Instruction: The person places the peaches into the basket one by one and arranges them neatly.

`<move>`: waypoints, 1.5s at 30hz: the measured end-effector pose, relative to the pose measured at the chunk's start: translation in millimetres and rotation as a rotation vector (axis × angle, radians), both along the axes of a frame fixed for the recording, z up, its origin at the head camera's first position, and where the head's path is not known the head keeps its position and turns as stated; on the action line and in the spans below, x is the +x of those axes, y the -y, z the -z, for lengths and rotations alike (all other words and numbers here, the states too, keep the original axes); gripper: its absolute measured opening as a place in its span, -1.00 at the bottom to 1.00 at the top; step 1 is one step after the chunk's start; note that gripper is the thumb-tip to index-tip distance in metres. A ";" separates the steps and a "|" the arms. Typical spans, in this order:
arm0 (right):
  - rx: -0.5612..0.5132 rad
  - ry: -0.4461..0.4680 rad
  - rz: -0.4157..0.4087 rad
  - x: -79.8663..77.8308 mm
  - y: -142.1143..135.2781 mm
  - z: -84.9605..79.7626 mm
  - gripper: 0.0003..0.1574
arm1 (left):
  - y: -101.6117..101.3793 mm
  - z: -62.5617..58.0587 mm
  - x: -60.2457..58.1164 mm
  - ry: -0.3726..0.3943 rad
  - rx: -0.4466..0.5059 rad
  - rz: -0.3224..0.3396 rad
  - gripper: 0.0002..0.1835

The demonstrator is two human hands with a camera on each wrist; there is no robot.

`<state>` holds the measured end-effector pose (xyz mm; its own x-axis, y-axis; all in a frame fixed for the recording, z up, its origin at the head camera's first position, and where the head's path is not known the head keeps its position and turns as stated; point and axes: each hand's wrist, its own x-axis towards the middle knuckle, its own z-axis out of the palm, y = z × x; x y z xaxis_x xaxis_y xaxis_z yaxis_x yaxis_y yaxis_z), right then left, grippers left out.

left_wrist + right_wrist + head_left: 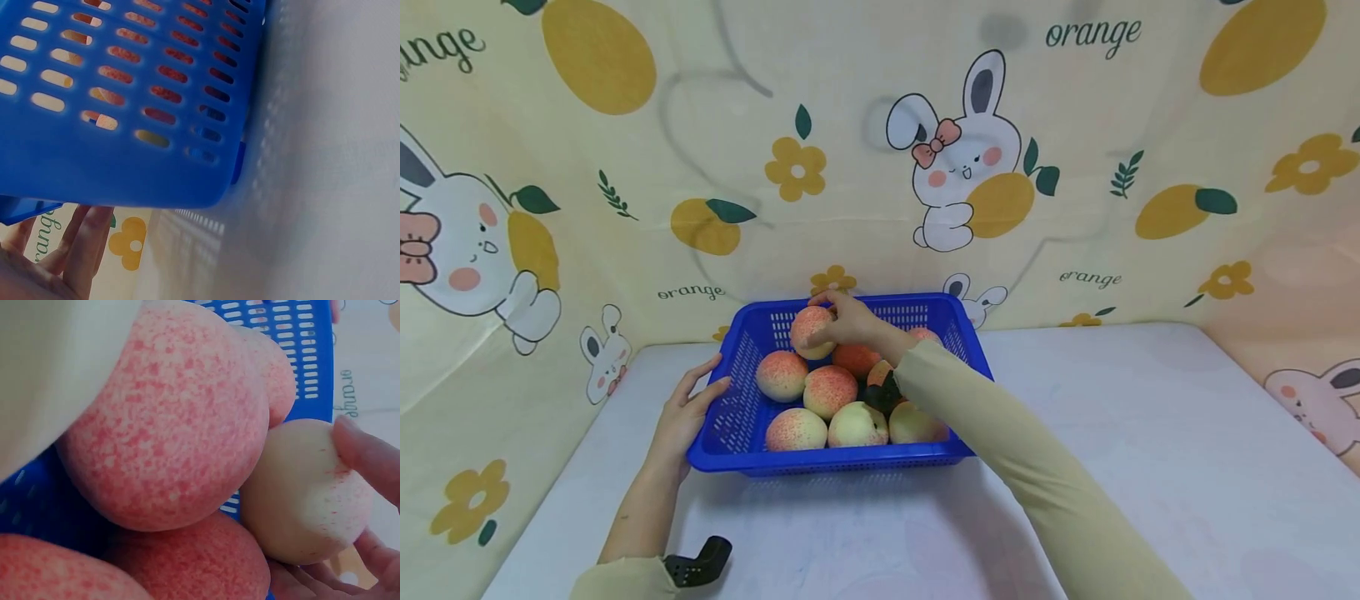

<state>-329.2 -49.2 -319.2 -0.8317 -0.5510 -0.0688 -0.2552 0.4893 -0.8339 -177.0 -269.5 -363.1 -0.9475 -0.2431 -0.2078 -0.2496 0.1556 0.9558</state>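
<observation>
A blue plastic basket [844, 463] with slotted walls sits on the table and holds several peaches, pale yellow with red speckles. My right hand [850, 321] reaches over it and grips one peach [811, 327] near the back left corner. In the right wrist view, thumb and fingers lie on either side of that pale peach [300, 494]; a large speckled peach [175, 419] fills the foreground. My left hand [681, 417] holds the basket's left rim, the thumb over its edge. Part of its fingers is hidden by the basket in the left wrist view.
The white table [1120, 433] extends on both sides of the basket and in front of it. Behind stands a cream cloth backdrop [850, 75] printed with rabbits, oranges and flowers. A black strap mount [700, 562] sits on the left wrist.
</observation>
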 end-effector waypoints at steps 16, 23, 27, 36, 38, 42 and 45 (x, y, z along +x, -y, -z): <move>0.157 0.037 -0.056 -1.5 -7.9 -2.0 -0.16 | 1.3 0.5 0.5 0.007 -0.002 0.001 -0.31; 0.250 0.001 -0.064 -4.8 -5.3 -4.4 -0.18 | 2.0 0.3 1.6 0.012 -0.001 0.007 -0.30; 0.281 -0.002 -0.061 -5.3 -4.6 -8.2 -0.20 | 1.6 -0.7 1.2 0.011 0.005 0.004 -0.31; 0.332 0.001 -0.030 -6.8 -6.5 -11.3 -0.23 | -1.0 -0.3 0.9 0.019 0.008 0.004 -0.31; 0.353 -0.013 -0.027 -5.8 -5.9 -11.8 -0.23 | -1.0 -0.5 1.6 0.016 0.009 0.003 -0.32; 0.405 -0.033 -0.025 -3.9 -3.6 -13.6 -0.22 | -0.3 -1.2 2.0 0.014 0.015 0.006 -0.32; 0.420 -0.037 -0.015 -3.6 -3.0 -14.5 -0.23 | -0.3 -1.0 1.0 0.006 0.021 0.011 -0.31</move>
<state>-332.8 -46.2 -304.7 -0.8301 -0.4931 -0.2605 -0.2905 0.7811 -0.5527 -176.0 -269.3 -362.1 -0.9490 -0.2277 -0.2181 -0.2532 0.1382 0.9575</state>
